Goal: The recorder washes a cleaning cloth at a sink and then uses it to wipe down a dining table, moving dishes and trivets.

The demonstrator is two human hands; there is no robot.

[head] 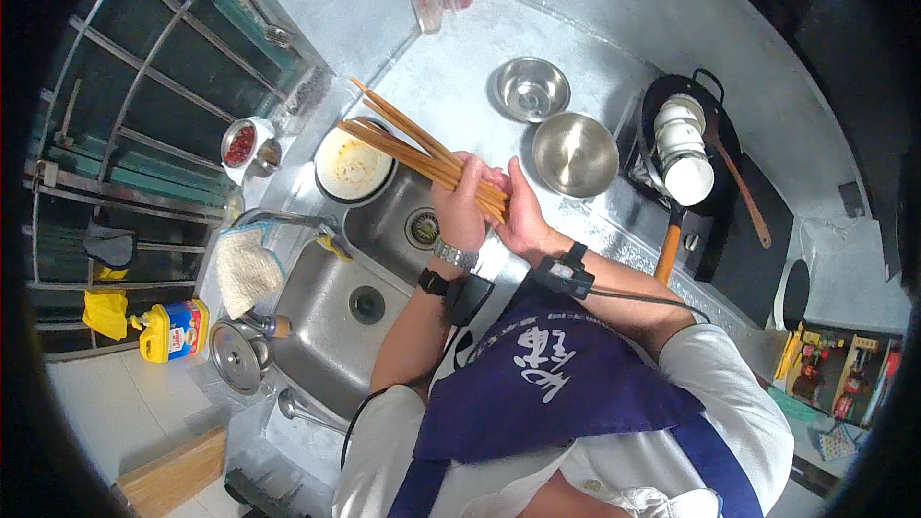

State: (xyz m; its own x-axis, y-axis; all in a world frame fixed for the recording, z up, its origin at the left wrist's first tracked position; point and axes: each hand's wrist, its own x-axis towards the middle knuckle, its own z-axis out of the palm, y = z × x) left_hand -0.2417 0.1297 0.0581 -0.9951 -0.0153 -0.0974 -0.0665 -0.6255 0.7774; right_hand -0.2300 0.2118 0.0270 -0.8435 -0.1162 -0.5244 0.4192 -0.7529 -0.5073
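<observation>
A bundle of several wooden chopsticks (406, 149) is gripped in my left hand (459, 210). The sticks slant up and left, with their upper ends fanned apart. My right hand (524, 221) cups the lower ends of the same bundle, palm against them, its fingers partly hidden behind the sticks. Under the fanned ends, a white dish (354, 167) with brownish food residue rests at the sink's far corner. Below my left hand is the smaller steel sink basin (388, 219) with its drain strainer. Two steel bowls, one smaller (532, 90) and one larger (575, 156), stand on the counter beyond my right hand.
A black wok (727, 137) on the stove at right holds stacked white bowls (680, 133) and a wooden spatula (745, 191). An orange handle (668, 253) juts toward me. The faucet (288, 216), a cloth (248, 270) and a lidded steel pot (236, 356) border the larger basin (331, 331).
</observation>
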